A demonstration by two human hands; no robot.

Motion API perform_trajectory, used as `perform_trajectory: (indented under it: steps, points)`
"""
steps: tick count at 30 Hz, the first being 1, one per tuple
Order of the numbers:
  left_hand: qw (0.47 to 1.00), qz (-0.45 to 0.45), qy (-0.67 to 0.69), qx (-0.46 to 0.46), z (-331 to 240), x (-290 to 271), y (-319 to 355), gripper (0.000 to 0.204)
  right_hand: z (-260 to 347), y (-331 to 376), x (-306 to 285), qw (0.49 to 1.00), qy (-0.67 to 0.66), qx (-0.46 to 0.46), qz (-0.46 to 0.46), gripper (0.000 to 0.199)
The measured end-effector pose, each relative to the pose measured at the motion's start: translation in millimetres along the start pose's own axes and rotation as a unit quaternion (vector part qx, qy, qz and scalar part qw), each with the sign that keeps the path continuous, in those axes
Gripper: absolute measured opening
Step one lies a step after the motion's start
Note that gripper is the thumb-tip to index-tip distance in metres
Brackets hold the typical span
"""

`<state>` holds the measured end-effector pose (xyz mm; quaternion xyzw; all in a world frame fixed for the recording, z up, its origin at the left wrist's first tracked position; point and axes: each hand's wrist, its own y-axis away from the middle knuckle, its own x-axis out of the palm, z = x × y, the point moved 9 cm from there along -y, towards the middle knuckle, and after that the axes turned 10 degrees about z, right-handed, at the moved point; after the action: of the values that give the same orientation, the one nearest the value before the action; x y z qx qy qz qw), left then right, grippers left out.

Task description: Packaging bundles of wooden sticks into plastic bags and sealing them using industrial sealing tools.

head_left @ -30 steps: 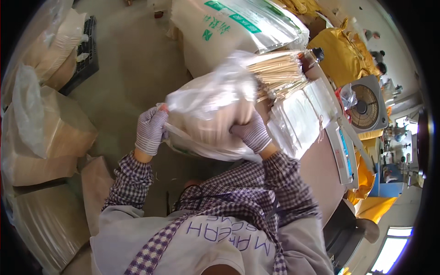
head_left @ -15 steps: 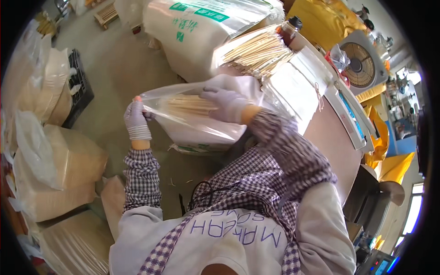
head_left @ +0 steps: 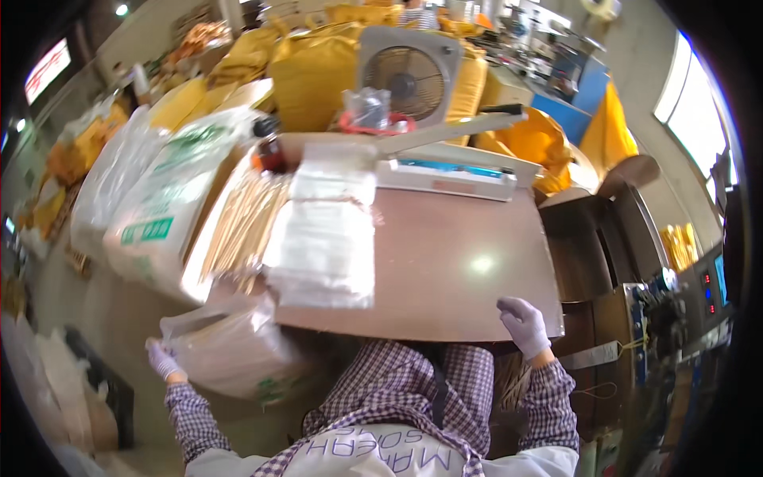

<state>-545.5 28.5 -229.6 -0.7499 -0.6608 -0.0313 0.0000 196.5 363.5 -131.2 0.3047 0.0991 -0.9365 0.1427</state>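
1. At the lower left, beside the table's front left corner, the left hand (head_left: 165,362), in a pale glove, has its fingers closed on the outer edge of a cloudy plastic bag (head_left: 230,350).
2. Just off the front of the table (head_left: 453,262), that plastic bag hangs between the left hand and the person's checked apron (head_left: 369,385); green print shows low on its side, and its contents are too blurred to tell.
3. Over the table's front right corner, well apart from the plastic bag, the right hand (head_left: 524,324) is partly open, its gloved fingers loosely bent, with nothing visible in its hold; whether it touches the tabletop cannot be told.
4. On the table's left part lies a stack of clear bags (head_left: 330,230), and just to its left a heap of thin wooden sticks (head_left: 242,219).
5. Left of the sticks stands a large plastic sack (head_left: 167,199) with green print; a dark bottle (head_left: 269,147) stands near the sticks' far end.
6. Along the table's back edge lies a long white device (head_left: 457,179) with a blue strip, its lever arm (head_left: 449,133) raised.
7. Behind it are a grey box fan (head_left: 405,83) and yellow sacks (head_left: 314,71).
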Motion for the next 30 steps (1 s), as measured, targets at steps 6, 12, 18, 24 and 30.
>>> perform_trajectory:
  steps: [6, 12, 18, 24, 30]
  points:
    - [0.986, 0.089, -0.079, 0.113, -48.8, 94.0, 19.7, 0.022, -82.1, 45.6, -57.0, 0.993, -0.010, 0.099, -0.061, 0.021]
    - [0.858, 0.431, -0.159, 0.230, -110.2, 380.0, 313.1, 0.026, -64.7, -51.8, -85.3, 0.989, 0.111, -0.001, -0.093, 0.042]
    - [0.435, 0.868, -0.110, 0.215, -0.2, 560.2, 643.6, 0.038, -170.3, -191.7, -140.7, 0.961, 0.222, 0.043, -0.159, 0.066]
    - [0.460, 0.817, -0.242, 0.250, 66.5, 654.4, 738.4, 0.054, -440.0, -121.0, -259.9, 0.885, 0.162, 0.417, -0.131, 0.048]
    - [0.448, 0.805, -0.326, 0.211, 79.7, 702.9, 754.7, 0.081, -496.2, -101.5, -209.5, 0.849, 0.184, 0.495, 0.009, 0.060]
